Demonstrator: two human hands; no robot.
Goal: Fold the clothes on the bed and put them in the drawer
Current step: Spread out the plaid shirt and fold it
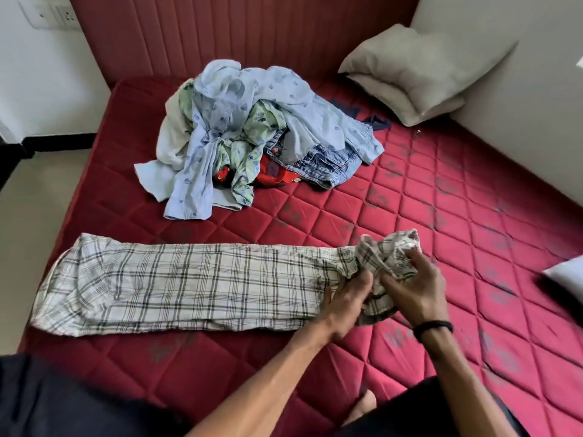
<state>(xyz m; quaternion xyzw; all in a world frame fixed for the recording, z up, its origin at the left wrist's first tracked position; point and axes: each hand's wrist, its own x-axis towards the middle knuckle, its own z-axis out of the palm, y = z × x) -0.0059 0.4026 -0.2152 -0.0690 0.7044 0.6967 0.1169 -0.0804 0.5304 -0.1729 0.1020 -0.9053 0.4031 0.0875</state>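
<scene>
Red quilted bed [410, 197]. Left hand [345, 305] and right hand [416, 288] both grip plaid shirt [189, 279]'s bunched end; tugging may skew the flattened length.

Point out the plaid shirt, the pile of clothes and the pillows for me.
plaid shirt [176, 285]: head view, on the flat middle of the cloth.
pile of clothes [252, 130]: head view, on the light blue shirt on top.
pillows [419, 67]: head view, on the upper pillow's face.

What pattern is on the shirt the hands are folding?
White with dark plaid checks, on the shirt; seen in the head view.
</scene>
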